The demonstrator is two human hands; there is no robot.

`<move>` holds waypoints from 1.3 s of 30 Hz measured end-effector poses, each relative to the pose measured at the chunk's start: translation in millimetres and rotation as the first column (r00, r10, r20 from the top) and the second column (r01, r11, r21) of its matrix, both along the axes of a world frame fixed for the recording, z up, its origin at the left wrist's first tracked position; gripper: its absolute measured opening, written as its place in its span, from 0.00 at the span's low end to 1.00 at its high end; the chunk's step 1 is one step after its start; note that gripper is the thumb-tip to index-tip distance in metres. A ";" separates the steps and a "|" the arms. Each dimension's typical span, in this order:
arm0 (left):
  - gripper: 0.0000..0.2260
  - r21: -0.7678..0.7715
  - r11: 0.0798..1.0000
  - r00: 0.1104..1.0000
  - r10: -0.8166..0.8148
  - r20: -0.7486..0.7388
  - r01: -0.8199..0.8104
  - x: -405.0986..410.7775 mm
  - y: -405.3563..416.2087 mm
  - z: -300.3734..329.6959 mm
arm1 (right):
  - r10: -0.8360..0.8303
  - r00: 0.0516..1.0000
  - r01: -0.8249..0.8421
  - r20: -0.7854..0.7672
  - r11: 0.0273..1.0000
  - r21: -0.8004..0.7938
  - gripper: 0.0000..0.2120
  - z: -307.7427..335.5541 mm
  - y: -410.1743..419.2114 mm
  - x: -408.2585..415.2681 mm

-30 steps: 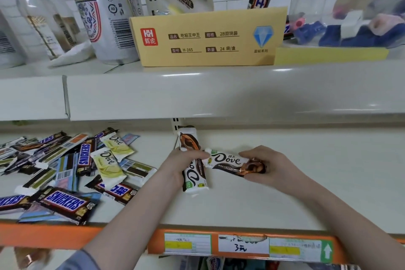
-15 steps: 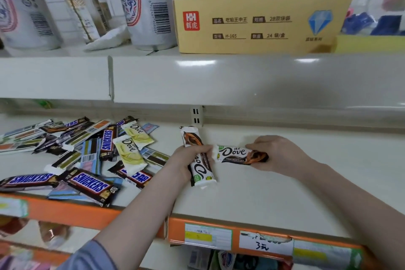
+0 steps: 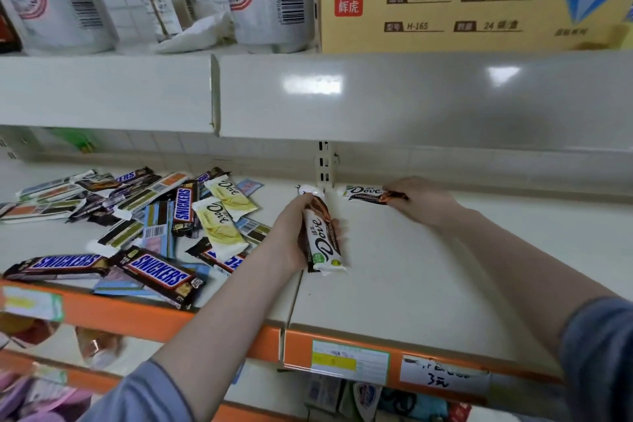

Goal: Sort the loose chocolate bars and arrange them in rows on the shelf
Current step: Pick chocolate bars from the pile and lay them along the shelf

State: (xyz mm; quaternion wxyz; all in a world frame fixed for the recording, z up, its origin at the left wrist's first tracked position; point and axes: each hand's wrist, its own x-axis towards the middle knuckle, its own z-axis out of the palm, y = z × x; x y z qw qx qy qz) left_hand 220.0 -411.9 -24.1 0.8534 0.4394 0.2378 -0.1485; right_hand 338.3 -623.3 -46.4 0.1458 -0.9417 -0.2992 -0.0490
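We are only at the start of the sorting. Our right hand [image 3: 423, 202] pinches one end of a brown-and-white Dove bar [image 3: 368, 193] and holds it lying crosswise at the very back of the shelf [image 3: 411, 267], just right of the slotted upright [image 3: 323, 164]. Whether that bar already rests on the shelf we cannot tell. Our left hand [image 3: 294, 233] is curled round a second Dove bar [image 3: 322, 236] of the same kind, which points front to back over the seam between the two shelf panels, its lower end near the front.

So at most two bars have reached the bare right-hand part of the shelf, and neither is let go; we judge that no row exists yet. Nearly everything is left to do. The loose heap [image 3: 137, 216] lies well to the left: two Snickers bars [image 3: 154, 272] near the orange front rail [image 3: 212, 322], another Snickers standing on edge in the middle, two pale yellow Dove bars [image 3: 219, 223], and several striped and dark wrappers overlapping one another, too jumbled to count. These must be parted by kind and laid out beside the two brown Dove bars.
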 end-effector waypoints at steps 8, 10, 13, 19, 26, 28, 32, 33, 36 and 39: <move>0.16 -0.001 1.000 1.000 -0.022 0.017 0.022 4.8 19.2 -3.9 | 0.010 1.000 -0.010 -0.009 1.000 0.019 0.06 3.8 10.7 6.5; 0.14 0.043 0.998 0.998 -0.049 0.029 0.047 6.5 21.3 -4.3 | -0.019 1.000 0.019 -0.003 0.998 0.059 0.08 4.7 9.0 4.5; 0.14 0.130 0.987 0.994 -0.098 0.043 0.092 9.6 22.5 -5.1 | -0.063 0.998 0.065 -0.019 0.991 0.120 0.13 11.5 5.9 -7.9; 0.14 0.231 0.922 0.947 -0.322 0.006 0.312 13.2 6.5 -3.2 | -0.009 0.980 0.079 -0.199 0.934 0.349 0.07 23.8 -0.7 -49.5; 0.16 0.277 0.816 0.854 -0.519 -0.031 0.506 13.4 -24.7 1.9 | 0.073 0.907 0.186 -0.414 0.814 0.551 0.06 29.4 -3.8 -79.5; 0.15 0.280 0.801 0.839 -0.544 -0.029 0.529 11.6 -31.4 3.5 | 0.068 0.892 0.224 -0.446 0.793 0.567 0.06 28.2 -7.7 -83.4; 0.12 0.371 0.720 0.777 -0.629 -0.005 0.586 4.1 -38.3 7.6 | 0.084 0.874 0.267 -0.478 0.739 0.618 0.07 26.3 -19.5 -90.4; 0.10 0.390 0.709 0.768 -0.641 0.009 0.587 2.2 -37.9 8.0 | 0.084 0.873 0.280 -0.480 0.720 0.635 0.07 26.1 -23.2 -92.2; 0.09 0.468 0.690 0.774 -0.633 0.021 0.551 -2.6 -31.5 8.2 | 0.054 0.881 0.318 -0.470 0.669 0.672 0.08 25.8 -37.0 -94.5; 0.12 0.529 0.746 0.860 -0.508 0.056 0.406 -5.1 -24.4 7.0 | -0.001 0.887 0.360 -0.462 0.629 0.690 0.11 24.5 -53.6 -96.3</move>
